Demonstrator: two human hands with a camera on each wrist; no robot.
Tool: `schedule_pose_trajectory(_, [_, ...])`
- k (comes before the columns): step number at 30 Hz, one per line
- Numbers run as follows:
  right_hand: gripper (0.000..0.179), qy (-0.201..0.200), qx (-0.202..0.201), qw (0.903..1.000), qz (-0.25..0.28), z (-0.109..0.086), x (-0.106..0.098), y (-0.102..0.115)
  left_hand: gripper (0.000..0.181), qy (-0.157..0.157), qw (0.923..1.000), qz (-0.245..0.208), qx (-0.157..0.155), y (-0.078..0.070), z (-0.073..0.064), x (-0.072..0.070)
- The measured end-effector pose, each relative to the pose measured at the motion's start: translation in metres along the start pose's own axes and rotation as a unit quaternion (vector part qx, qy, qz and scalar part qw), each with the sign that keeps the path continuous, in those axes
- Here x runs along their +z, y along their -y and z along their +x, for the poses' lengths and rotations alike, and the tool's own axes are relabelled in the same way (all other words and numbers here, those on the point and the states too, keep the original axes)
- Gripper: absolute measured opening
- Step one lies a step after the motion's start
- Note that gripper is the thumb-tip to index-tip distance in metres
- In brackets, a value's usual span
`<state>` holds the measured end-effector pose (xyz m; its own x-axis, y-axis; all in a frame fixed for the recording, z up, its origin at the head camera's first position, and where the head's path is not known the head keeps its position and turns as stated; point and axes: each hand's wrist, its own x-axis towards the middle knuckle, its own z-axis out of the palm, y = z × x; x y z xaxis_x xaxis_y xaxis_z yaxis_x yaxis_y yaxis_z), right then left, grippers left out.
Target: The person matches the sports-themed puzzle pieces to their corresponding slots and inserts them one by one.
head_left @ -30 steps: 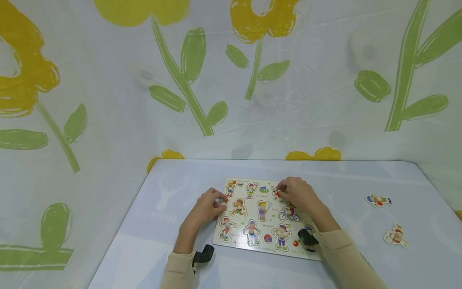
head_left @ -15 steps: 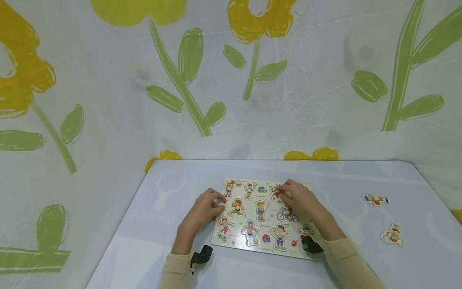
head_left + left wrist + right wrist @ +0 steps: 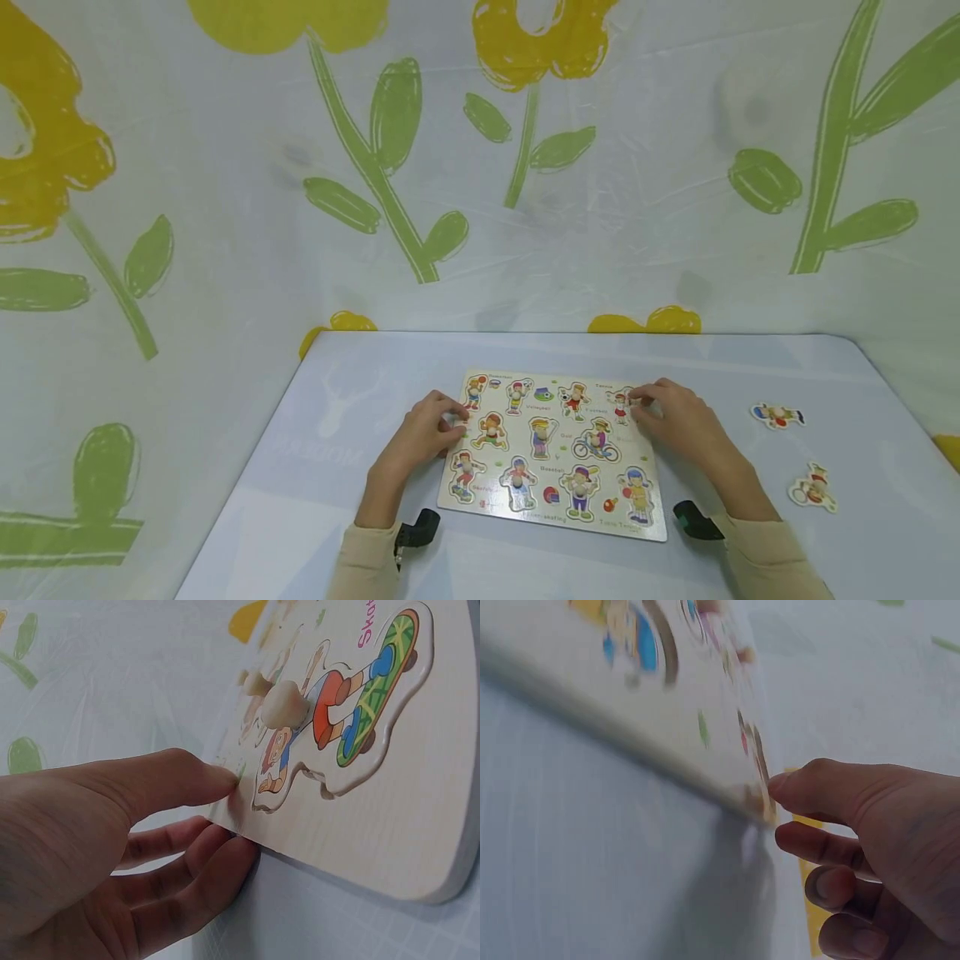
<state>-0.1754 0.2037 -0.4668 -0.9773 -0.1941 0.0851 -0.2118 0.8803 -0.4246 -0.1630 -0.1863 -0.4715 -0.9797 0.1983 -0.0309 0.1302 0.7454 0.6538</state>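
A wooden peg puzzle board [image 3: 566, 467] lies on the table, filled with pictures of children at sports; several figures have round knobs. My left hand [image 3: 426, 433] pinches its left edge, thumb on top and fingers at the side. In the left wrist view, that thumb [image 3: 225, 780] is by the skateboarder piece [image 3: 337, 705]. At the board's upper right, my right hand [image 3: 678, 417] has its fingers loosely bent beside the tennis figure [image 3: 620, 406]. The right wrist view, partly blurred, shows nothing held between thumb and fingers. The footballer piece [image 3: 574, 402] sits in its recess.
Two loose puzzle pieces lie to the right of the board: a blue-and-white figure [image 3: 777, 416] and, nearer me, a piece with a wheel shape [image 3: 813, 489]. A flowered curtain [image 3: 555, 250] rises behind the table.
My right hand has let go of the footballer piece and moved right to the board's upper right corner. My left hand keeps its place at the left edge.
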Motion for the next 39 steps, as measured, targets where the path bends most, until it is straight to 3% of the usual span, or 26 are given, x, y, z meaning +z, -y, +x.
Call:
schedule_pose_trajectory(11, [0.03,-0.032,0.039,0.9985,-0.019,-0.027,-0.027,-0.053,0.017,0.001,1.0,-0.006,-0.005,0.001,0.0,0.002])
schedule_pose_trajectory(23, [0.029,-0.06,0.08,0.9947,-0.025,-0.044,-0.049,-0.101,0.015,-0.002,1.0,-0.004,-0.001,0.003,0.002,0.002])
schedule_pose_trajectory(33, [0.029,-0.085,0.133,0.9871,-0.026,-0.053,-0.053,-0.115,0.015,-0.006,1.0,-0.003,-0.001,0.003,0.001,0.001])
schedule_pose_trajectory(39, [0.027,-0.092,0.145,0.9848,-0.025,-0.06,-0.057,-0.119,0.015,-0.005,1.0,-0.006,0.003,0.002,0.001,0.001])
